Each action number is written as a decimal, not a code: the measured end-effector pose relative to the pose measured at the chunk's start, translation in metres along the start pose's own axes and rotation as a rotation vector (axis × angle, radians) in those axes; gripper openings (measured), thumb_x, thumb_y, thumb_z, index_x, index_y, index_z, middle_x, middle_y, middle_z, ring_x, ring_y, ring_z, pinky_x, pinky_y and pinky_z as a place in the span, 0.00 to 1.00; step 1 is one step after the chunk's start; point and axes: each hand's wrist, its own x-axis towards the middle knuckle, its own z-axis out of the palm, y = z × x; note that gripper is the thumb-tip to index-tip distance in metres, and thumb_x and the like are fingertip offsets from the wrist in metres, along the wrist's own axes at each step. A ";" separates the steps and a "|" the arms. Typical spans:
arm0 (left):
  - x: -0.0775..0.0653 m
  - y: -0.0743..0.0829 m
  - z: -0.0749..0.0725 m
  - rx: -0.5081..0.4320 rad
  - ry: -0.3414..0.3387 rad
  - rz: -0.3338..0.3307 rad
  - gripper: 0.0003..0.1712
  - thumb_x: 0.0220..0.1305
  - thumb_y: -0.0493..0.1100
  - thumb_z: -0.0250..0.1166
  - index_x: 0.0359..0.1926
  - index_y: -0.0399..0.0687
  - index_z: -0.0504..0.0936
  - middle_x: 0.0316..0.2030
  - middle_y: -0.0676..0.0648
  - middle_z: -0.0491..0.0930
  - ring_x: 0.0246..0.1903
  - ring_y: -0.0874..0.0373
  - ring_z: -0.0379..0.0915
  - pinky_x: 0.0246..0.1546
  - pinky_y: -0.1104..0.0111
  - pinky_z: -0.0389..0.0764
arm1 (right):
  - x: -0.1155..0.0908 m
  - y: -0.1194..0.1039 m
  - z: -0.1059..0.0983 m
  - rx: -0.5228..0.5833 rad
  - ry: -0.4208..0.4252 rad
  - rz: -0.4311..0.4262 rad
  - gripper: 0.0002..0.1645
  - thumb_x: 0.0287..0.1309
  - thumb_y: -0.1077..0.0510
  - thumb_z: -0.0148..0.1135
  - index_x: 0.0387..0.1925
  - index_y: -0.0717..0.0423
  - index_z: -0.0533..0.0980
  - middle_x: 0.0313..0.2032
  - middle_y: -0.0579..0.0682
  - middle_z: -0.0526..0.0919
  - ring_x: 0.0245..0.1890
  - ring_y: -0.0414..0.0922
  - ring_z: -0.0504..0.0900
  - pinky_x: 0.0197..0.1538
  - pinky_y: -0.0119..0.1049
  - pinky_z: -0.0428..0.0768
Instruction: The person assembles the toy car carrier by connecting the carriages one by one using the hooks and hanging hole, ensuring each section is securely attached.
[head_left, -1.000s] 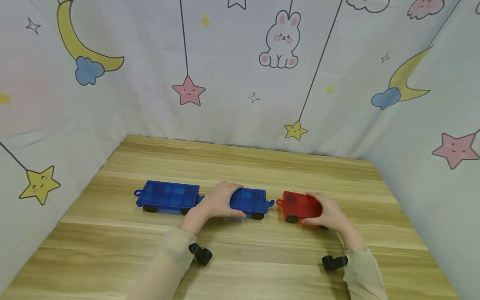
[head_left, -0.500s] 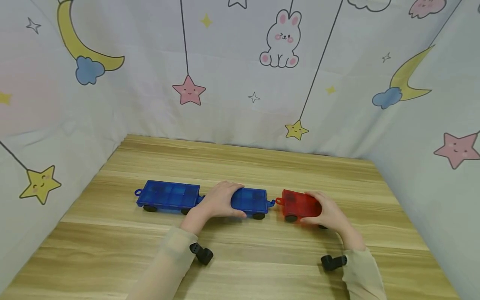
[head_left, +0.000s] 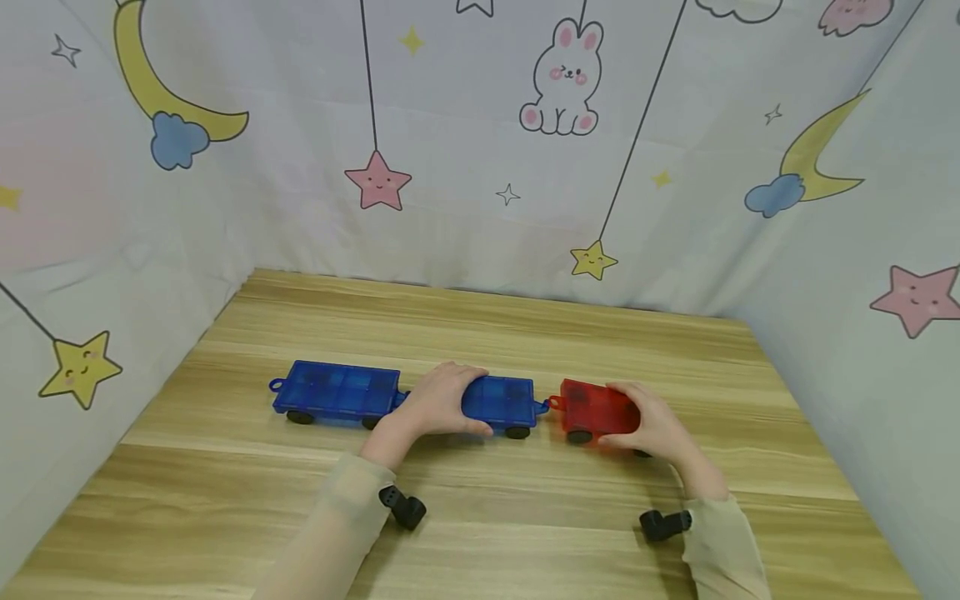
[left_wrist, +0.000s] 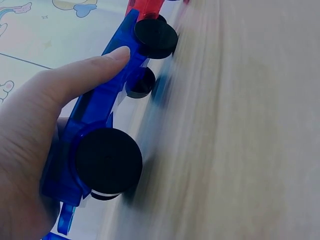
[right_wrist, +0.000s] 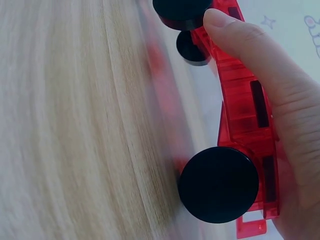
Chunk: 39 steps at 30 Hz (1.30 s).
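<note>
Three see-through toy train cars on black wheels stand in a row in the head view. My left hand (head_left: pixel 438 408) grips the middle blue car (head_left: pixel 501 402) from above, its thumb (left_wrist: pixel 95 75) along the near side. Left of it is another blue car (head_left: pixel 341 390), with a ring at its far left end; the hand partly hides the join between the two. My right hand (head_left: pixel 651 425) holds the red car (head_left: pixel 588 408) across its right part, thumb (right_wrist: pixel 250 40) on the near side. The red car's ring (head_left: pixel 556 402) overlaps the middle car's blue hook (head_left: pixel 542 407).
The cars are on a wood-grain table (head_left: pixel 525 517). White cloth (head_left: pixel 465 233) printed with stars, moons and a rabbit encloses the back and both sides. A small black camera (head_left: pixel 405 508) sits at the left wrist, another black camera (head_left: pixel 663 525) at the right.
The right hand has brought the red car slightly left, so its ring, first apart from the blue hook, now overlaps it. The left hand and blue cars stay in place.
</note>
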 end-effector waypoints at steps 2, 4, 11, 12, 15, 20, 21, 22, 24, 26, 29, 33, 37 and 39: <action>0.000 0.000 0.000 -0.002 -0.001 -0.002 0.54 0.46 0.69 0.72 0.70 0.48 0.67 0.68 0.44 0.69 0.70 0.44 0.61 0.73 0.48 0.56 | 0.000 0.000 0.000 -0.001 0.000 0.001 0.52 0.37 0.48 0.82 0.64 0.64 0.70 0.57 0.64 0.76 0.53 0.60 0.77 0.50 0.54 0.78; 0.000 0.000 0.000 -0.005 -0.002 -0.004 0.54 0.46 0.69 0.72 0.70 0.49 0.67 0.68 0.44 0.69 0.70 0.44 0.61 0.73 0.48 0.56 | 0.000 -0.001 0.000 -0.002 0.000 0.002 0.52 0.37 0.48 0.82 0.64 0.64 0.70 0.57 0.64 0.77 0.53 0.59 0.77 0.50 0.54 0.78; 0.000 0.001 0.000 -0.003 0.001 -0.006 0.54 0.46 0.69 0.73 0.70 0.49 0.68 0.68 0.44 0.70 0.70 0.44 0.61 0.73 0.49 0.56 | 0.001 -0.004 0.001 0.005 -0.006 0.009 0.53 0.38 0.47 0.82 0.64 0.64 0.69 0.58 0.65 0.75 0.53 0.60 0.76 0.51 0.55 0.78; 0.000 0.001 0.000 -0.004 0.002 -0.006 0.54 0.46 0.69 0.73 0.70 0.49 0.68 0.67 0.44 0.70 0.69 0.45 0.61 0.73 0.49 0.56 | 0.001 -0.004 0.002 0.006 -0.006 0.010 0.53 0.38 0.47 0.82 0.65 0.64 0.69 0.59 0.65 0.75 0.53 0.60 0.76 0.51 0.55 0.78; 0.000 0.002 -0.001 -0.006 0.003 -0.004 0.54 0.45 0.69 0.73 0.70 0.48 0.68 0.67 0.44 0.70 0.69 0.45 0.62 0.73 0.49 0.55 | 0.001 -0.005 0.002 0.012 -0.006 0.015 0.53 0.38 0.47 0.81 0.65 0.63 0.69 0.59 0.64 0.75 0.54 0.60 0.76 0.51 0.54 0.78; 0.000 0.002 -0.001 -0.006 0.009 0.001 0.54 0.45 0.69 0.73 0.69 0.48 0.69 0.67 0.44 0.71 0.69 0.45 0.62 0.74 0.50 0.55 | 0.002 -0.005 0.003 0.017 -0.003 0.016 0.53 0.38 0.47 0.81 0.65 0.62 0.69 0.59 0.64 0.75 0.54 0.59 0.76 0.51 0.53 0.78; 0.000 0.002 -0.001 -0.006 0.010 0.003 0.54 0.45 0.69 0.73 0.69 0.48 0.69 0.67 0.44 0.71 0.69 0.45 0.63 0.74 0.50 0.55 | 0.002 -0.005 0.003 0.015 -0.002 0.014 0.53 0.38 0.46 0.81 0.65 0.62 0.69 0.59 0.64 0.75 0.53 0.59 0.77 0.50 0.53 0.78; 0.000 0.002 -0.001 -0.004 0.010 0.004 0.54 0.45 0.69 0.73 0.69 0.48 0.69 0.67 0.44 0.71 0.69 0.45 0.63 0.74 0.50 0.55 | 0.002 -0.005 0.003 0.012 -0.002 0.014 0.53 0.38 0.46 0.81 0.65 0.62 0.69 0.59 0.64 0.75 0.53 0.59 0.77 0.50 0.53 0.78; 0.001 0.002 -0.001 -0.003 0.010 0.005 0.54 0.45 0.69 0.73 0.69 0.48 0.69 0.67 0.44 0.71 0.69 0.45 0.63 0.74 0.50 0.55 | 0.002 -0.005 0.004 0.004 -0.002 0.013 0.53 0.38 0.46 0.81 0.65 0.62 0.69 0.58 0.64 0.75 0.53 0.59 0.77 0.50 0.53 0.78; 0.001 0.002 -0.001 -0.002 0.010 0.006 0.54 0.45 0.69 0.73 0.69 0.47 0.69 0.67 0.44 0.71 0.68 0.45 0.63 0.74 0.50 0.55 | 0.002 -0.005 0.004 0.002 -0.002 0.017 0.53 0.38 0.45 0.81 0.65 0.62 0.69 0.58 0.63 0.76 0.53 0.58 0.77 0.50 0.53 0.78; 0.001 0.002 -0.001 -0.003 0.009 0.006 0.54 0.45 0.68 0.73 0.69 0.47 0.69 0.66 0.43 0.71 0.68 0.45 0.63 0.74 0.50 0.55 | 0.003 -0.005 0.004 0.001 -0.005 0.024 0.53 0.38 0.45 0.81 0.65 0.62 0.69 0.58 0.63 0.76 0.53 0.58 0.77 0.50 0.53 0.78; 0.000 0.002 -0.001 -0.005 0.012 0.007 0.54 0.45 0.68 0.73 0.69 0.47 0.69 0.66 0.43 0.71 0.68 0.45 0.63 0.73 0.50 0.56 | 0.003 -0.005 0.004 0.009 -0.006 0.031 0.53 0.38 0.46 0.81 0.65 0.62 0.69 0.59 0.63 0.75 0.53 0.58 0.77 0.51 0.53 0.78; 0.001 0.002 -0.001 0.001 0.012 0.009 0.54 0.45 0.68 0.73 0.69 0.47 0.69 0.66 0.43 0.71 0.68 0.45 0.64 0.74 0.50 0.55 | 0.003 -0.005 0.004 0.014 -0.006 0.031 0.53 0.39 0.46 0.81 0.65 0.62 0.69 0.59 0.63 0.75 0.53 0.58 0.77 0.51 0.53 0.78; 0.001 0.001 0.000 0.005 0.010 0.011 0.54 0.45 0.68 0.73 0.69 0.47 0.69 0.66 0.43 0.71 0.68 0.45 0.64 0.74 0.51 0.55 | 0.003 -0.005 0.004 0.013 -0.005 0.030 0.53 0.39 0.46 0.81 0.65 0.62 0.69 0.59 0.64 0.75 0.52 0.58 0.77 0.50 0.53 0.78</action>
